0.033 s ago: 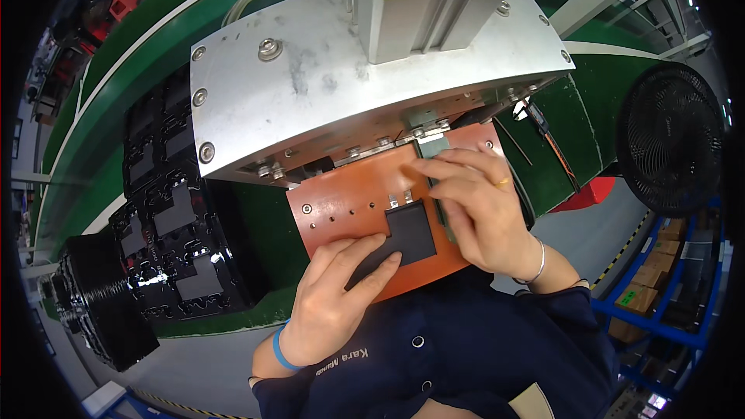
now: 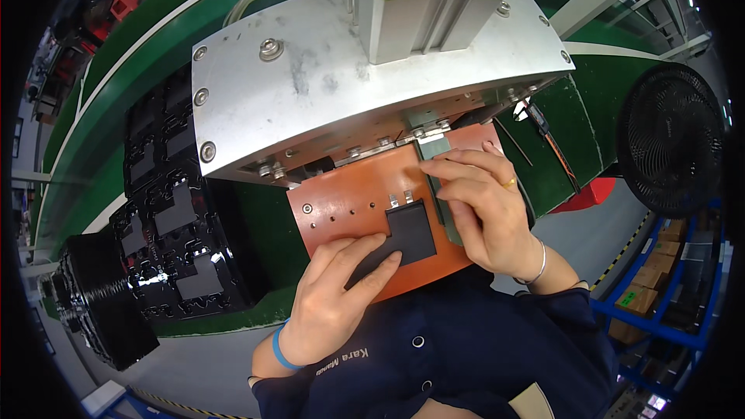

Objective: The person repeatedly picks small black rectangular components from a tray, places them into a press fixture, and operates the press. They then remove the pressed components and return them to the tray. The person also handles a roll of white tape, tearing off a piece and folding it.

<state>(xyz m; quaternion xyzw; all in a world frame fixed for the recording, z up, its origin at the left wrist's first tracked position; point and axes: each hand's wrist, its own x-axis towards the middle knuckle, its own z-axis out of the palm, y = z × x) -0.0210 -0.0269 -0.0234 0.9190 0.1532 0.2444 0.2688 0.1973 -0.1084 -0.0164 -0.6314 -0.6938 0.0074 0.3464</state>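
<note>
A flat black pouch cell (image 2: 413, 231) with two small metal tabs (image 2: 401, 199) at its far edge lies on an orange plate (image 2: 334, 186). My left hand (image 2: 334, 287) grips the cell's left side, with the fingertips near its upper left edge and the thumb across its face. To the right of the cell, a grey-green strip (image 2: 436, 147) runs along the plate. My right hand (image 2: 489, 206) is over that strip, its fingers apart and fingertips resting at or just above it; the contact is partly hidden. I see nothing held in it.
A silver metal press (image 2: 334, 70) with a block-shaped cylinder (image 2: 427, 15) overhangs the plate's far side. Black plastic trays (image 2: 194, 240) are stacked at left. Calipers (image 2: 547, 136) lie on the green bench at right, near a black fan (image 2: 671, 140).
My right hand's fingers have shifted slightly to the right, and its little finger has lifted. My left hand and the pouch cell have stayed in place.
</note>
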